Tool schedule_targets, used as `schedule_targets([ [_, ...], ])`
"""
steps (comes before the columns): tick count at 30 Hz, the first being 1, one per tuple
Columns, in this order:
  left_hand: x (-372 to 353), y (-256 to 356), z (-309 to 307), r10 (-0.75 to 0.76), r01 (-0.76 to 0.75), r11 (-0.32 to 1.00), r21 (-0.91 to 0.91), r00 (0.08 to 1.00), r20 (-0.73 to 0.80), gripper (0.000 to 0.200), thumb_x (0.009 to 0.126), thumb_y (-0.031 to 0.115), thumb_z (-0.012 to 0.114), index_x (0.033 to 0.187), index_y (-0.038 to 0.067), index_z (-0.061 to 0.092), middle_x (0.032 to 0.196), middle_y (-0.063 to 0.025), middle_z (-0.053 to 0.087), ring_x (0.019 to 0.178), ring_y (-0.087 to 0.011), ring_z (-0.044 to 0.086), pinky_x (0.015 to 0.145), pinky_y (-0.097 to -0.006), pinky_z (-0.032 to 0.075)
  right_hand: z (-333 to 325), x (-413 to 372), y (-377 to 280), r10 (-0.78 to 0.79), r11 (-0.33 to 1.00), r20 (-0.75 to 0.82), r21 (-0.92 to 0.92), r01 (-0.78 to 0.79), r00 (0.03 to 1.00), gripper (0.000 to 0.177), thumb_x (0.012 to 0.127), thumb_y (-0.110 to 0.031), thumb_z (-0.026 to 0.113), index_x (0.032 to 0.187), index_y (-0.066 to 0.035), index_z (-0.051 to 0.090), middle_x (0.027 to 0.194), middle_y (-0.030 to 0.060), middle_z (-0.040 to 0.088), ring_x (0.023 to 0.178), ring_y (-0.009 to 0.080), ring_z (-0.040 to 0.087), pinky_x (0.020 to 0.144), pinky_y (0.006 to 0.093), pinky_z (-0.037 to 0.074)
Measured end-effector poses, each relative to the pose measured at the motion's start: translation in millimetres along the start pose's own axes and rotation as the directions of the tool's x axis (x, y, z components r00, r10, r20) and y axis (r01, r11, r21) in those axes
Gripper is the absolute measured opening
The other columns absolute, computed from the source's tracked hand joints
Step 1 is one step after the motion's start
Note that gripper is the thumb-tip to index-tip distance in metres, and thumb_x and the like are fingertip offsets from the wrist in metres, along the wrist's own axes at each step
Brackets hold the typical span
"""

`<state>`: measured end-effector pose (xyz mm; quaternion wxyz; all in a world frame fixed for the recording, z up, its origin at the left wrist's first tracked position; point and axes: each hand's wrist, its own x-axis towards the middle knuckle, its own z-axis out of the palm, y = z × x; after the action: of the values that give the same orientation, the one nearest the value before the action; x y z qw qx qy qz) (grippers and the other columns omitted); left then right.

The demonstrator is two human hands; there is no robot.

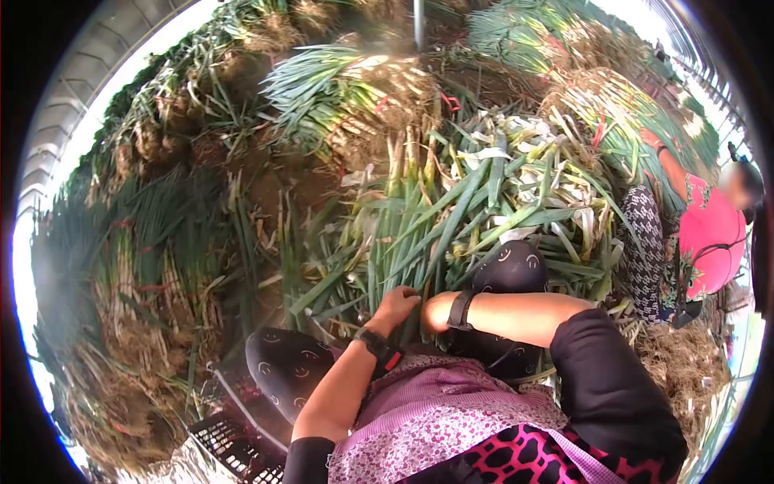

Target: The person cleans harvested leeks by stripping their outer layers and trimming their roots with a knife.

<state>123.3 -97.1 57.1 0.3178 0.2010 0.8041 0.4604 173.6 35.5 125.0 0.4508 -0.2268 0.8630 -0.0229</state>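
Both of my hands are close together in front of my lap. My left hand has its fingers bent over the lower green leaves of a bunch of green onions; what lies under the fingers is hidden. Right beside it, my right hand is turned inward, its fingers mostly hidden behind the wrist and leaves. The bunch points away from me, with the pale stems farther off and the leaf ends near my hands. Loose leaves are heaped to its right.
Tied onion bundles lie ahead, and more bundles are stacked at the left. A person in a pink top sits at the right, one hand on a bundle. A black crate is at the lower left. A metal pole stands ahead.
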Motion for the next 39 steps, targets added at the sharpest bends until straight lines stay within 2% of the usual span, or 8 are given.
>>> schedule_targets([
  [9, 77.0, -69.9, 56.7, -0.132, 0.197, 0.911, -0.363, 0.972, 0.194, 0.024, 0.082, 0.016, 0.057, 0.094, -0.001, 0.068, 0.093, -0.0089, 0.067, 0.081, -0.0156, 0.061, 0.07, -0.0279, 0.047, 79.2, 83.8, 67.2, 0.145, 0.858, -0.392, 0.507, 0.082, 0.909, 0.011, 0.081, -0.023, 0.063, 0.081, -0.012, 0.066, 0.074, 0.0052, 0.063, 0.061, 0.0212, 0.059, 0.053, 0.0342, 0.047],
  [12, 90.4, -13.4, 28.1, -0.242, 0.081, 0.734, -0.675, 0.959, -0.148, 0.021, 0.085, 0.018, 0.054, 0.088, -0.001, 0.064, 0.084, -0.0077, 0.066, 0.072, -0.0145, 0.059, 0.062, -0.0283, 0.045, 55.4, 49.3, 70.3, 0.54, -0.383, -0.196, 0.809, 0.446, 0.819, 0.014, 0.083, -0.025, 0.063, 0.076, -0.012, 0.062, 0.062, 0.0018, 0.056, 0.046, 0.0151, 0.051, 0.043, 0.0293, 0.041],
  [14, 83.0, 44.5, 5.6, -0.263, -0.037, 0.681, -0.732, 0.92, -0.291, 0.019, 0.087, 0.017, 0.053, 0.087, 0.002, 0.064, 0.084, -0.0063, 0.065, 0.071, -0.014, 0.059, 0.063, -0.0281, 0.046, -7.4, -17.3, 70.8, 0.673, -0.416, -0.303, 0.6, 0.684, 0.675, 0.021, 0.091, -0.025, 0.053, 0.092, -0.006, 0.061, 0.055, -0.006, 0.041, 0.042, 0.0068, 0.037, 0.038, 0.0238, 0.03],
  [20, 88.5, 125.5, 13.5, -0.024, -0.049, 0.809, -0.586, 0.993, -0.115, 0.025, 0.086, 0.02, 0.056, 0.097, 0.0, 0.065, 0.077, -0.0038, 0.064, 0.065, -0.0103, 0.057, 0.058, -0.0242, 0.044, -47.7, -191.4, 130.6, 0.75, -0.271, -0.588, 0.143, 0.952, 0.302, 0.039, 0.097, -0.031, 0.046, 0.12, -0.001, 0.052, 0.057, -0.0101, 0.027, 0.045, 0.0013, 0.028, 0.039, 0.0165, 0.026],
  [25, 82.8, 241.9, 53.5, 0.3, 0.019, 0.642, -0.767, 0.914, 0.273, 0.072, 0.089, 0.057, 0.046, 0.127, -0.004, 0.043, 0.12, -0.0224, 0.055, 0.109, -0.0287, 0.054, 0.093, -0.0393, 0.043, -5.3, -226.9, 74.7, 0.736, -0.089, -0.614, 0.331, 0.939, 0.286, 0.046, 0.097, -0.037, 0.045, 0.122, 0.0, 0.052, 0.06, -0.0075, 0.034, 0.047, 0.003, 0.035, 0.042, 0.0191, 0.032],
  [30, 71.1, 272.1, 80.7, 0.414, 0.411, 0.342, -0.845, 0.741, 0.528, 0.07, 0.089, 0.055, 0.049, 0.13, -0.002, 0.04, 0.115, -0.0134, 0.059, 0.09, -0.0218, 0.06, 0.074, -0.032, 0.051, 53.0, -196.6, 5.1, 0.769, -0.048, -0.497, 0.581, 0.812, 0.402, 0.03, 0.097, -0.017, 0.045, 0.124, -0.006, 0.052, 0.069, -0.0043, 0.043, 0.056, 0.0026, 0.04, 0.048, 0.02, 0.035],
  [35, 56.4, 213.4, 62.2, 0.276, 0.191, 0.569, -0.8, 0.872, 0.404, 0.041, 0.087, 0.03, 0.06, 0.115, 0.001, 0.049, 0.093, -0.0114, 0.066, 0.057, -0.0131, 0.058, 0.045, -0.024, 0.046, 56.7, -211.2, 32.5, 0.506, 0.823, -0.809, 0.557, 0.116, 0.298, 0.032, 0.088, -0.027, 0.061, 0.11, -0.004, 0.056, 0.074, 0.0091, 0.054, 0.066, 0.0223, 0.058, 0.061, 0.0329, 0.047],
  [39, 54.0, 183.5, 44.6, 0.131, -0.004, 0.705, -0.709, 0.984, 0.124, 0.022, 0.087, 0.018, 0.053, 0.092, -0.003, 0.058, 0.064, -0.0095, 0.06, 0.044, -0.0125, 0.051, 0.036, -0.0233, 0.033, -5.4, -172.0, 80.9, 0.469, 0.876, -0.875, 0.444, 0.189, -0.117, 0.067, 0.078, -0.035, 0.071, 0.121, 0.007, 0.041, 0.098, 0.0249, 0.055, 0.084, 0.0383, 0.058, 0.074, 0.0418, 0.047],
])
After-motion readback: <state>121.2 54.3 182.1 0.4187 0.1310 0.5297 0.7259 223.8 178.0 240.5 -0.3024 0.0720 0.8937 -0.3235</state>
